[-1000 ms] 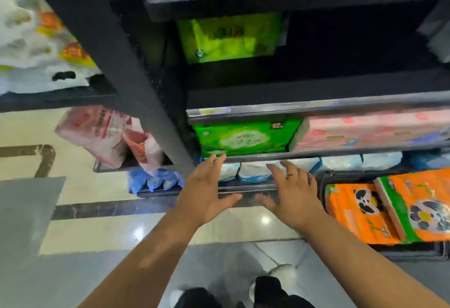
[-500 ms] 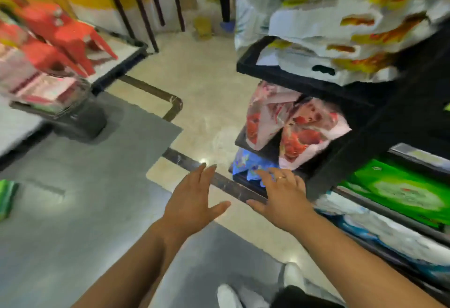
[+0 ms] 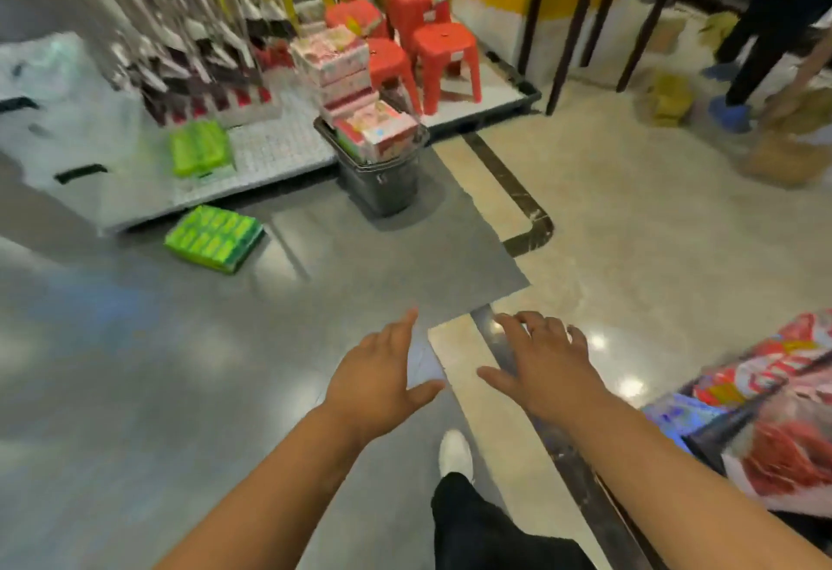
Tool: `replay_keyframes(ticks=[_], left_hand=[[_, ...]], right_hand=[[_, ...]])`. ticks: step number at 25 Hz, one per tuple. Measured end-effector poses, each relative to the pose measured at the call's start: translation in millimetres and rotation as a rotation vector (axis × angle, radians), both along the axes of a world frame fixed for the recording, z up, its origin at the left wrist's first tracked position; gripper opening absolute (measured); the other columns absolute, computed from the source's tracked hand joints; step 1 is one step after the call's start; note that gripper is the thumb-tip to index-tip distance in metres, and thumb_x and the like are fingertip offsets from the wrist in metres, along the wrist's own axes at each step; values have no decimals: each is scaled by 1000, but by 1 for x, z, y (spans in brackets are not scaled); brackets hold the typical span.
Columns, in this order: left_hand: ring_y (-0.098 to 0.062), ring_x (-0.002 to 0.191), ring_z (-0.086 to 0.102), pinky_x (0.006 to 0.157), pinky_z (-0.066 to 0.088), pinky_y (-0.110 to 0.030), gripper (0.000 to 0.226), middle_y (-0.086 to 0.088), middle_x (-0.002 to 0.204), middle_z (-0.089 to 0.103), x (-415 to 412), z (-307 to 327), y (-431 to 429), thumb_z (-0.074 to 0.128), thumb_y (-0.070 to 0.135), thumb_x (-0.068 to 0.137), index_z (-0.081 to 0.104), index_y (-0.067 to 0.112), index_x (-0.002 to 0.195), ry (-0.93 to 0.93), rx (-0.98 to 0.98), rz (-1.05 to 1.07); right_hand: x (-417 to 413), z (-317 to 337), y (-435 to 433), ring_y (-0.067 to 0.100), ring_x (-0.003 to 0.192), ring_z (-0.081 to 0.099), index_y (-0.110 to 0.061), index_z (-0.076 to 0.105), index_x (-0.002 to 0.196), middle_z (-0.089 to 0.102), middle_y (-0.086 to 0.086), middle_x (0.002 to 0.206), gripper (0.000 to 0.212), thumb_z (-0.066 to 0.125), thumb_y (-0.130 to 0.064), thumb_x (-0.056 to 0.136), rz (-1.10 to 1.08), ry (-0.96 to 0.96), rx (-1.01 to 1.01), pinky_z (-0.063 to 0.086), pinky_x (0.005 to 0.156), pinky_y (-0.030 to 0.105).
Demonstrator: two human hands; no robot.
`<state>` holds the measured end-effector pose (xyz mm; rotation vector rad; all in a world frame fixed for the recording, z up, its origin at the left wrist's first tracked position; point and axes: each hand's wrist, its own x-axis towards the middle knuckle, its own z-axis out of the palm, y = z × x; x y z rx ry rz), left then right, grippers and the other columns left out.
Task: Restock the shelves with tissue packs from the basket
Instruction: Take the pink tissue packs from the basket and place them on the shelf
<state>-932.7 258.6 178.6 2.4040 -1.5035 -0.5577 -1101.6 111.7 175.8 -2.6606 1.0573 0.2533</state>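
A dark basket (image 3: 380, 182) stands on the grey floor some way ahead of me, piled with pink and white tissue packs (image 3: 346, 74) stacked well above its rim. My left hand (image 3: 382, 378) and my right hand (image 3: 547, 367) are held out low in front of me, palms down, fingers spread, each holding nothing. Both hands are well short of the basket. At the lower right edge, the shelf corner (image 3: 738, 416) shows red and pink packs (image 3: 783, 448).
A green pack (image 3: 214, 238) lies on the floor left of the basket, another green pack (image 3: 200, 153) on a white platform (image 3: 270, 150). Red stools (image 3: 423, 47) stand behind the basket. Another person's legs (image 3: 761, 29) are at the far right. My own leg and white shoe (image 3: 455, 454) are below.
My view has swung left, away from the shelves to the open floor and the basket. Both hands stayed empty and spread in front of me.
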Motion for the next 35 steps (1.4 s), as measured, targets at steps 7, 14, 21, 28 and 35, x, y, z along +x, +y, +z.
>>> replay_keyframes(ticks=[7, 14, 21, 28, 35], left_hand=[[-18, 143, 25, 111, 28, -31, 87, 4, 159, 18, 156, -1, -88, 50, 64, 88, 4, 29, 154, 25, 54, 223], [-20, 143, 26, 112, 27, -33, 86, 2, 159, 20, 332, -14, -202, 51, 62, 88, 9, 28, 154, 35, -13, 265], [-21, 141, 28, 111, 28, -32, 79, 2, 157, 24, 510, -18, -312, 49, 60, 91, 11, 30, 153, 21, 38, 190], [-21, 139, 31, 111, 31, -34, 80, 2, 154, 28, 625, -40, -445, 50, 59, 90, 12, 29, 153, 58, 47, 214], [-23, 139, 31, 112, 33, -38, 82, -2, 154, 28, 696, -85, -586, 57, 56, 88, 16, 28, 153, 139, 54, 443]], right_hand=[[194, 4, -133, 24, 139, 29, -33, 19, 149, 29, -1, 153, 76, 37, -72, 86, 157, 44, 37, 23, 113, 47], [374, -1, -246, 25, 140, 29, -29, 16, 151, 27, 1, 155, 80, 37, -72, 87, 205, 69, 16, 24, 112, 45], [528, -7, -345, 25, 140, 32, -31, 15, 151, 28, 3, 156, 81, 44, -69, 86, 83, 11, 113, 27, 111, 44], [636, -31, -477, 24, 140, 30, -31, 17, 151, 27, 2, 155, 80, 48, -66, 86, 31, -41, 191, 28, 110, 41], [742, -71, -656, 25, 130, 41, -32, 27, 147, 37, 2, 147, 77, 57, -63, 83, 189, -10, 234, 37, 103, 40]])
